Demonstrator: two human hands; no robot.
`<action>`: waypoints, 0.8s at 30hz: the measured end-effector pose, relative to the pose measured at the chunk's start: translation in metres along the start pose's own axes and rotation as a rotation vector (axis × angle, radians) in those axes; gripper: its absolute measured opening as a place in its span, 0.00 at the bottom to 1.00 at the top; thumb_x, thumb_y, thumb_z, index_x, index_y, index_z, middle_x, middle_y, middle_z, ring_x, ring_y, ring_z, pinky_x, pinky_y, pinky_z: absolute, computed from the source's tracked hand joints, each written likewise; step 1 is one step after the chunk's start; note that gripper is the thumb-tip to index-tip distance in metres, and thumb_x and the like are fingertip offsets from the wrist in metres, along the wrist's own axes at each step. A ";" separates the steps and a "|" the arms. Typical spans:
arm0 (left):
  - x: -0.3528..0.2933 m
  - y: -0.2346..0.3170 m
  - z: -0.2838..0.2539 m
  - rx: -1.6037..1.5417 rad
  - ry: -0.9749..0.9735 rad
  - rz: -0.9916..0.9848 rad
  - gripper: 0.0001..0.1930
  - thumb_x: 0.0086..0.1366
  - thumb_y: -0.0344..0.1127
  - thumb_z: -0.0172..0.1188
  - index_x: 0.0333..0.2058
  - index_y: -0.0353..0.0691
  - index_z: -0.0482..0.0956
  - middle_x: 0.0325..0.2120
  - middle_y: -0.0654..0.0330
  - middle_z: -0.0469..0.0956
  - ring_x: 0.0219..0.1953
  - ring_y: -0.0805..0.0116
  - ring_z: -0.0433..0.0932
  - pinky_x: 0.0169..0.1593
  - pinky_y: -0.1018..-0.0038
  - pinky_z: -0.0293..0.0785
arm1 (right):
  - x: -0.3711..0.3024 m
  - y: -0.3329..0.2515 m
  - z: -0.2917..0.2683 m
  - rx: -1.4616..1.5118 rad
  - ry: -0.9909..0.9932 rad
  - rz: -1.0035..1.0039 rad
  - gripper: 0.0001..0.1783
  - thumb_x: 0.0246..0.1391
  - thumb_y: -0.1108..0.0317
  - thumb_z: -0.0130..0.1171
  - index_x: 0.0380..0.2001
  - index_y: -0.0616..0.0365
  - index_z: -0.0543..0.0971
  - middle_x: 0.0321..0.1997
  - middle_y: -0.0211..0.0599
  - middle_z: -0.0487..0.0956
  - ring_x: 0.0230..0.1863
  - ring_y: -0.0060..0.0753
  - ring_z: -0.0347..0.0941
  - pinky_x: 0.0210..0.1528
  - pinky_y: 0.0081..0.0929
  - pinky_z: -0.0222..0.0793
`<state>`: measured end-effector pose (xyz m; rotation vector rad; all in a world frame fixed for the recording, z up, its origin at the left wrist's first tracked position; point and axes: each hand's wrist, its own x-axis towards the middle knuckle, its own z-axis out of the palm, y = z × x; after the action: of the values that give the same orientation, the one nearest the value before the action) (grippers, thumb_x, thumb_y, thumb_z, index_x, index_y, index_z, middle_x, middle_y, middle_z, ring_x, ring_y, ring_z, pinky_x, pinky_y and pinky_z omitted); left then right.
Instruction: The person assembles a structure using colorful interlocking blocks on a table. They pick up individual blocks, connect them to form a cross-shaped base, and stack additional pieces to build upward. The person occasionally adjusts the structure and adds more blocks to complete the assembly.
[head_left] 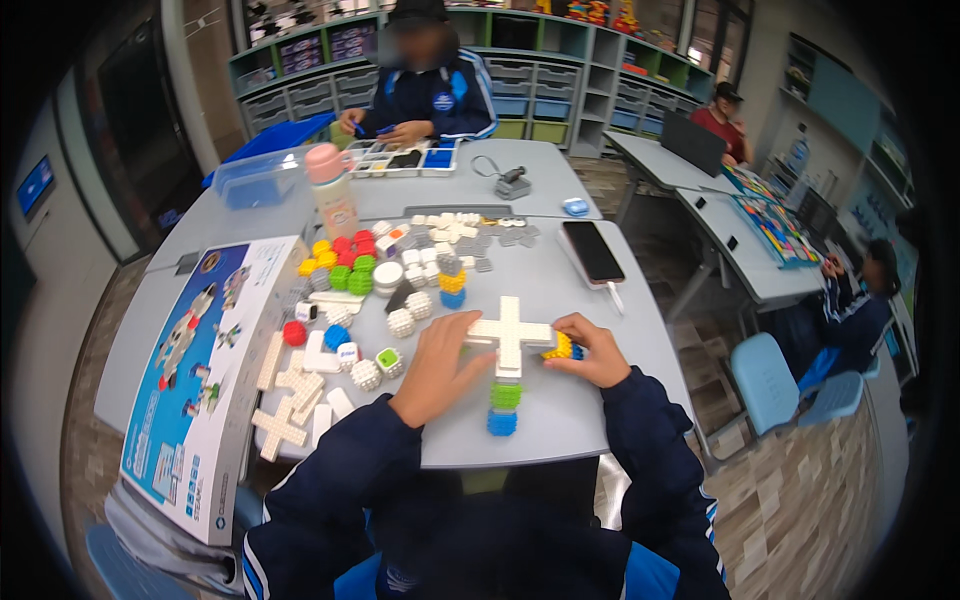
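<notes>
A white studded cross-shaped plate [510, 335] sits in front of me, raised above the table on blocks. My left hand [440, 365] curls round the end of its left arm, thumb and forefinger on either side. At the opposite arm, my right hand [597, 352] pinches a yellow studded block [562, 346] with blue beside it. Under the near arm, a green block [506, 397] joins a blue block [502, 423]. Just beyond my left hand is a stack with a grey top, a yellow block [453, 283] and a blue block [453, 299].
Loose studded cubes, including red [294, 334] and green [389, 361] ones, and white plates [278, 430] cover the left side. A large box [205, 375] leans at the table's left edge. A bottle [331, 190] and phone [592, 252] stand farther back. Someone works opposite with a parts tray [395, 172].
</notes>
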<state>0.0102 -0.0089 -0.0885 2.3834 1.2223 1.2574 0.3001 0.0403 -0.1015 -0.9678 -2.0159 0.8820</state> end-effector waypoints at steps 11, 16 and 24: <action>-0.004 -0.020 0.008 -0.064 0.003 -0.076 0.20 0.71 0.39 0.55 0.55 0.33 0.69 0.46 0.46 0.73 0.50 0.47 0.71 0.56 0.61 0.65 | -0.002 -0.001 0.000 0.189 -0.040 0.071 0.24 0.60 0.59 0.63 0.56 0.57 0.74 0.53 0.42 0.80 0.58 0.37 0.75 0.63 0.31 0.65; -0.009 -0.031 0.017 -0.010 0.057 -0.035 0.19 0.72 0.40 0.54 0.53 0.32 0.70 0.45 0.47 0.73 0.47 0.46 0.71 0.52 0.60 0.65 | -0.004 0.016 0.003 0.232 0.068 0.069 0.21 0.71 0.55 0.47 0.50 0.62 0.78 0.48 0.39 0.82 0.50 0.29 0.76 0.56 0.25 0.68; -0.010 -0.030 0.018 0.009 0.092 -0.051 0.20 0.71 0.45 0.56 0.51 0.33 0.72 0.44 0.48 0.74 0.46 0.49 0.72 0.51 0.60 0.66 | 0.021 0.003 -0.006 0.238 0.147 -0.020 0.27 0.74 0.54 0.39 0.43 0.64 0.82 0.43 0.41 0.83 0.47 0.30 0.79 0.53 0.26 0.71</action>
<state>0.0038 0.0066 -0.1206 2.3088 1.3086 1.3628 0.2967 0.0607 -0.0947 -0.8513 -1.7488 0.9849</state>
